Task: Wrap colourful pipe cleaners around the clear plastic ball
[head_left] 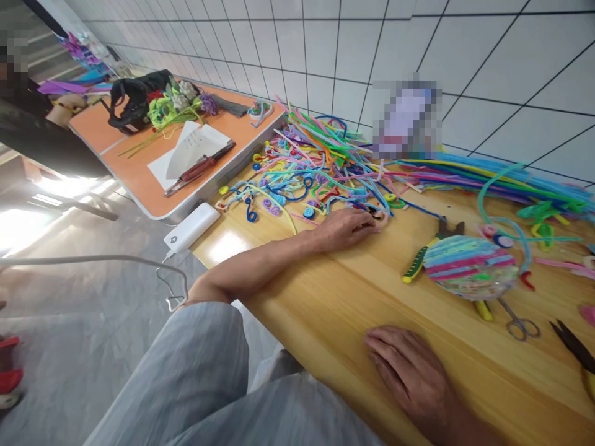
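Observation:
My left hand [346, 230] reaches across the wooden table with its fingers drawn together. At its fingertips is a small curled pink pipe cleaner [383, 218], which it seems to pinch. Just behind that hand spreads a tangled heap of coloured pipe cleaners [320, 152], some coiled into little shapes. My right hand [409, 368] lies palm down on the bare wood near the front edge, fingers stretched out, holding nothing. To its upper right sits a round piece striped in blue and pink [469, 266], resting partly over yellow-green handled pliers [418, 260].
Small scissors [523, 327] and dark-bladed cutters [574, 347] lie on the right. Long straight pipe cleaners [502, 179] line the tiled wall beside a blurred phone [404, 118]. A white power bank [191, 228] is at the left edge, near an orange table [139, 179]. Another person stands far left.

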A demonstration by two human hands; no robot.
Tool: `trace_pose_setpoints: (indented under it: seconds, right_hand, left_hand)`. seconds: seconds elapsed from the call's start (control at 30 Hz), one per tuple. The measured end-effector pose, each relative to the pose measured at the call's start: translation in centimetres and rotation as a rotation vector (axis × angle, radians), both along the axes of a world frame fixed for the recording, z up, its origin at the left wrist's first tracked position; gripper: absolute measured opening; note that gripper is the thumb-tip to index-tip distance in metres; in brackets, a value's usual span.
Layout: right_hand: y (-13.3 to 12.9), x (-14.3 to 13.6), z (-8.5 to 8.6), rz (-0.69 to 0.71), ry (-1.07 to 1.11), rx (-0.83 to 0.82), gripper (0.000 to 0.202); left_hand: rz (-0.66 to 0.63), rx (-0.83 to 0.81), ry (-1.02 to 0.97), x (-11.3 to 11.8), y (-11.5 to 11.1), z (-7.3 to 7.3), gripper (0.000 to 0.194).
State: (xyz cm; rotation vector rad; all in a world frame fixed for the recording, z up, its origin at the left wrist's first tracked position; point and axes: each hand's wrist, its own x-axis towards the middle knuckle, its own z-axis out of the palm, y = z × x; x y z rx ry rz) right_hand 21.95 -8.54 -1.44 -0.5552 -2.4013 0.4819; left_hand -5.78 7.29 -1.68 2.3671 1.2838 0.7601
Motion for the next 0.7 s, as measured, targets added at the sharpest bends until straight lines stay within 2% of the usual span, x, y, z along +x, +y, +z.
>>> trace_pose_setpoints:
  seconds: [0.17,0.23,0.3,0.37,0.5,0.57,0.63,0.7]
  right_hand:
    - [0.0,0.2,-0.3,-0.004,-0.002,-0.02,0.023]
    - [0.0,0.2,-0.3,-0.004,-0.005,-0.01,0.023]
    - [0.0,0.2,-0.4,-0.003,-0.015,-0.007,0.023]
    - [0.0,0.2,-0.4,0.002,-0.017,-0.005,0.023]
    - [0.1,0.3,-0.5,0.005,-0.011,0.004,0.023]
    - [0.1,0.3,-0.4,0.005,-0.011,0.005,0.024]
    - [0.1,0.2,-0.4,0.005,-0.01,0.008,0.024]
    - [0.1,0.2,-0.4,0.001,-0.008,0.014,0.024]
  left_hand:
    - [-0.003,-0.02,-0.043,0.2,-0.1,0.0,0.026]
    - [0.002,-0.014,-0.035,0.2,-0.1,0.5,0.024]
    - [0.047,0.006,-0.014,-0.2,0.2,1.6,0.021]
    - [0.134,0.023,-0.012,-1.3,0.6,3.5,0.019]
    - [0.326,0.036,-0.044,-6.1,1.6,7.9,0.02]
    - [0.426,0.007,0.051,-9.4,2.1,9.8,0.019]
    - [0.533,-0.052,0.166,-13.1,2.7,11.0,0.017]
    - [0.644,-0.096,0.233,-16.9,3.3,11.6,0.016]
